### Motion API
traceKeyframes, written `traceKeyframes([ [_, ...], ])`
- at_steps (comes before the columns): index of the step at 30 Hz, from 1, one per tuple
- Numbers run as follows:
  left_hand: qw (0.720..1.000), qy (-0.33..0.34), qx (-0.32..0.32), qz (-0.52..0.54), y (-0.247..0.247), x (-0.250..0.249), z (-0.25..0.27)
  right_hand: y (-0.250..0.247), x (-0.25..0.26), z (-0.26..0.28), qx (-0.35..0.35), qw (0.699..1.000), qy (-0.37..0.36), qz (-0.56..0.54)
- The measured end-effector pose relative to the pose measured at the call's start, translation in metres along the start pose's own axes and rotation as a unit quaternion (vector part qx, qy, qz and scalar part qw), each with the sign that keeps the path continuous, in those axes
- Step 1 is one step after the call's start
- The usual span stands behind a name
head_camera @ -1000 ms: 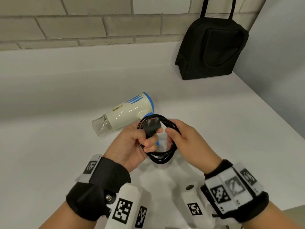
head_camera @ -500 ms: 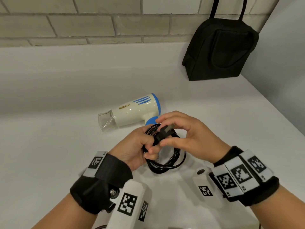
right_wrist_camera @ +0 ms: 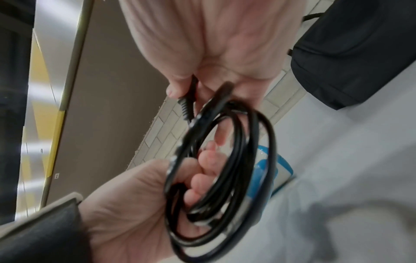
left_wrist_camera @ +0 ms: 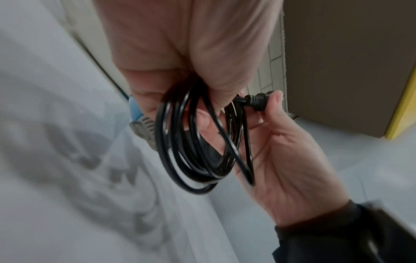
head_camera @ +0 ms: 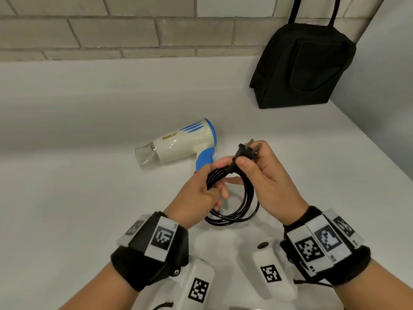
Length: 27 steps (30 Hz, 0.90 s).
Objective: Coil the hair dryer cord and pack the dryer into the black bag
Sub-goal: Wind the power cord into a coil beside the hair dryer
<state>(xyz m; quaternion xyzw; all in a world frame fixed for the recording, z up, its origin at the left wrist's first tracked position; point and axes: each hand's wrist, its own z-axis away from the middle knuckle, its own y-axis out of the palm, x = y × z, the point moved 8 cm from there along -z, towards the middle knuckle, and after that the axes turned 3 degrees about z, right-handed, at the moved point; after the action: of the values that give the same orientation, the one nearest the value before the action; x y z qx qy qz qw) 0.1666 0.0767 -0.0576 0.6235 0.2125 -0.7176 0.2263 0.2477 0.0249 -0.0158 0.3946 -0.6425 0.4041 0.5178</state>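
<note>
A cream hair dryer [head_camera: 178,145] with a blue handle and clear nozzle lies on its side on the white counter [head_camera: 67,198]. Its black cord [head_camera: 241,204] is wound into a coil of several loops just in front of it. My left hand [head_camera: 201,191] grips the coil's left side, fingers curled round the loops [right_wrist_camera: 202,178]. My right hand [head_camera: 259,173] pinches the plug [head_camera: 245,151] at the cord's end, prongs pointing up and away, above the coil [left_wrist_camera: 202,142]. The black bag [head_camera: 301,66] stands upright at the back right, against the wall, its handles up.
A grey brick wall [head_camera: 134,30] runs along the back of the counter. A pale side wall closes the right, with the counter's right edge [head_camera: 380,157] slanting toward me. Tracking bands with printed markers sit on both wrists.
My right hand has taken the plug from beside the left fingers and lifted it up and to the right, above the coil. My view has shifted left, so the bag sits further right.
</note>
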Motion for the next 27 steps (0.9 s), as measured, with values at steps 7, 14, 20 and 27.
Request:
traceKeyframes([
  [7, 0.989, 0.049, -0.139, 0.003, -0.007, 0.001, 0.006, -0.011, -0.001, 0.0, -0.107, 0.99, 0.001, -0.097],
  [14, 0.98, 0.091, -0.176, 0.009, -0.011, -0.004, 0.007, -0.023, -0.011, -0.005, -0.172, 0.974, 0.031, -0.144],
  [20, 0.968, 0.112, -0.222, -0.038, -0.019, -0.008, 0.009, -0.022, -0.015, -0.005, -0.195, 0.961, 0.064, -0.186],
  [27, 0.965, 0.154, -0.175, -0.116, -0.007, -0.017, 0.009, -0.025, -0.022, -0.008, -0.187, 0.958, 0.111, -0.186],
])
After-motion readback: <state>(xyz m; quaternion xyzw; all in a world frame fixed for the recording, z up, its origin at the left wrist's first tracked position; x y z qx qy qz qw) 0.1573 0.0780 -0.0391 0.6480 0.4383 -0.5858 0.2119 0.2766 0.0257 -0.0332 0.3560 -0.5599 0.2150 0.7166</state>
